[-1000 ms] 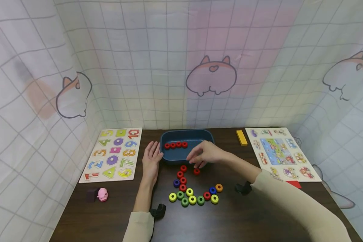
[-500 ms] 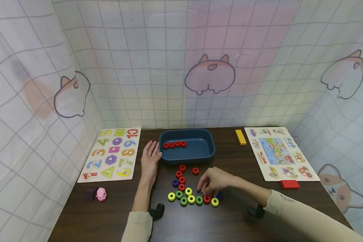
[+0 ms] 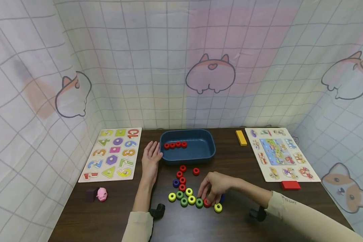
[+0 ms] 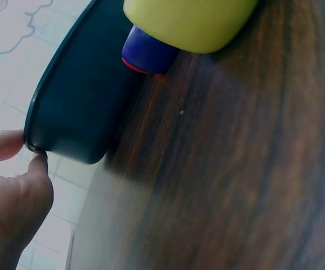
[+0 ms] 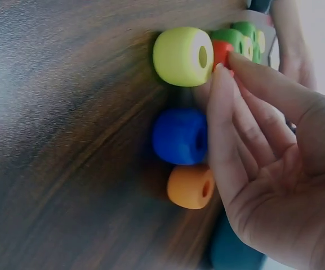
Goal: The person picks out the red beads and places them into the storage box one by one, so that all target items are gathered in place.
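Note:
My left hand (image 3: 150, 162) lies at the left end of the blue tray (image 3: 188, 159), fingers fairly straight. In the left wrist view, its thumb and a fingertip touch the tray's rim (image 4: 32, 112). Several red beads (image 3: 178, 144) sit in a row inside the tray. My right hand (image 3: 216, 185) is low over the loose beads, thumb and finger pinching a red bead (image 5: 223, 53). Close by are a yellow bead (image 5: 179, 56), a blue bead (image 5: 176, 136) and an orange bead (image 5: 189, 187); the hand hides the orange one in the head view.
More beads, among them a green bead (image 3: 184, 202) and a lone red bead (image 3: 196, 171), lie in front of the tray. A number puzzle board (image 3: 110, 154) is left, a picture puzzle board (image 3: 282, 154) right. Blocks, yellow (image 3: 241, 138) and red (image 3: 290, 185), and a pink pig (image 3: 102, 194) stand around.
My right hand has come from over the tray's front edge down to the right-hand beads and now pinches a red one. The nearby yellow bead has shifted slightly. My left hand stays put.

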The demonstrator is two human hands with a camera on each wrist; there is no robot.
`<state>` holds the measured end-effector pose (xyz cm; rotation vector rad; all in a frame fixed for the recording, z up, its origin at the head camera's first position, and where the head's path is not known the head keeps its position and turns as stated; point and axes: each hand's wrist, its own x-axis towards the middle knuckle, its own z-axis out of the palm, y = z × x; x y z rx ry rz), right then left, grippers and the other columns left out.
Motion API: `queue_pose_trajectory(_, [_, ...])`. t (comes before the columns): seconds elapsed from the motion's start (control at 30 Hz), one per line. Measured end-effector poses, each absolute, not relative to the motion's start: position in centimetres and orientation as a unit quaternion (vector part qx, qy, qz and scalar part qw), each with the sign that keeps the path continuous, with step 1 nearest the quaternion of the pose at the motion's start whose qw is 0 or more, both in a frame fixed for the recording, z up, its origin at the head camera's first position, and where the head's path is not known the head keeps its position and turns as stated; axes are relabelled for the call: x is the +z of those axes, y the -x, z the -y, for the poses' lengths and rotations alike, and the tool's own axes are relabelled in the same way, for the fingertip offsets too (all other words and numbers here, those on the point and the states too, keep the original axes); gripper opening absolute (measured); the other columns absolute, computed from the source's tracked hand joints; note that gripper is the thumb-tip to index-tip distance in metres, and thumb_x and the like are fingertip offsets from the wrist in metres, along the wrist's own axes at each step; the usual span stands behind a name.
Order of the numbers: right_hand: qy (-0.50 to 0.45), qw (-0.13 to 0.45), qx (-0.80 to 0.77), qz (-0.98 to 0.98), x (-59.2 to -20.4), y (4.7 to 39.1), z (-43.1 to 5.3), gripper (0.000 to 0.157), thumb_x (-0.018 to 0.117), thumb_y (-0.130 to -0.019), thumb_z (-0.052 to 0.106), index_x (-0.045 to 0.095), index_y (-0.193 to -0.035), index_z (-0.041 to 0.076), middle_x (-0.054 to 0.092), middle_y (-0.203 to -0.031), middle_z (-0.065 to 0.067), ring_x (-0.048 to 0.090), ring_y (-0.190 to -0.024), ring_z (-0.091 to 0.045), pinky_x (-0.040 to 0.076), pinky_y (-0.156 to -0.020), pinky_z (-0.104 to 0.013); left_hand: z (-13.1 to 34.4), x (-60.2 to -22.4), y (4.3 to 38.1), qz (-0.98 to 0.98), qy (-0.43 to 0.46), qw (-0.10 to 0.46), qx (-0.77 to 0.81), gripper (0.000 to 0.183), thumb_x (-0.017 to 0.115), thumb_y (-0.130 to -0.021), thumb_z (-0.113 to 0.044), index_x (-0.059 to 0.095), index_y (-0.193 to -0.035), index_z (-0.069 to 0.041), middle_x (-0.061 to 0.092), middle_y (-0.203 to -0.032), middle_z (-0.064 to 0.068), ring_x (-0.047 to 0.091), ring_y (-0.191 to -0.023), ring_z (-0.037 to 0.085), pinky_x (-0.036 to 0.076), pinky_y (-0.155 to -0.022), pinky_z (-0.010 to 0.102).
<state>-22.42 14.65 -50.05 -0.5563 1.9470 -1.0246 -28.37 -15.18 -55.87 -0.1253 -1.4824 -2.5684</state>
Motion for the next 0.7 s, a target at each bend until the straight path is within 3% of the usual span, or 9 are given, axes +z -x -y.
queue_pose_trajectory(0.33, [0.22, 0.416, -0.451, -0.758, -48.1, 25.0, -15.0, 0.028, 0.073, -0.082, -0.004, 0.073, -0.109, 0.002, 0.073, -0.099, -0.016, 0.071, -0.075, -0.04, 0.058, -0.065, -0.052, 15.4, -54.5, 27.6, 0.485, 0.051, 0.061, -0.871, 0.068, 0.051, -0.094, 0.014, 0.022, -0.152, -0.005, 0.025, -0.157, 0.018, 0.023, -0.146, 0.033, 0.038, -0.108, 0.035])
queue_pose_trajectory(0.53, [0.205, 0.374, -0.474, -0.77, -44.8, 29.4, -14.6, 0.029, 0.072, -0.085, -0.001, 0.071, -0.114, 0.001, 0.072, -0.105, -0.016, 0.072, -0.081, -0.039, 0.058, -0.071, -0.052, 15.5, -54.6, 27.8, 0.482, 0.045, 0.062, -0.873, 0.068, 0.05, -0.094, 0.016, 0.024, -0.152, -0.006, 0.028, -0.156, 0.017, 0.026, -0.146, 0.031, 0.038, -0.109, 0.035])
queue_pose_trajectory(0.7, [0.186, 0.327, -0.486, -0.789, -43.9, 33.9, -14.1, 0.028, 0.069, -0.087, -0.002, 0.069, -0.115, 0.0, 0.072, -0.106, -0.017, 0.071, -0.084, -0.039, 0.057, -0.076, -0.054, 15.3, -54.7, 27.9, 0.48, 0.043, 0.068, -0.873, 0.067, 0.052, -0.093, 0.014, 0.027, -0.151, -0.008, 0.03, -0.155, 0.015, 0.028, -0.145, 0.03, 0.032, -0.112, 0.042])
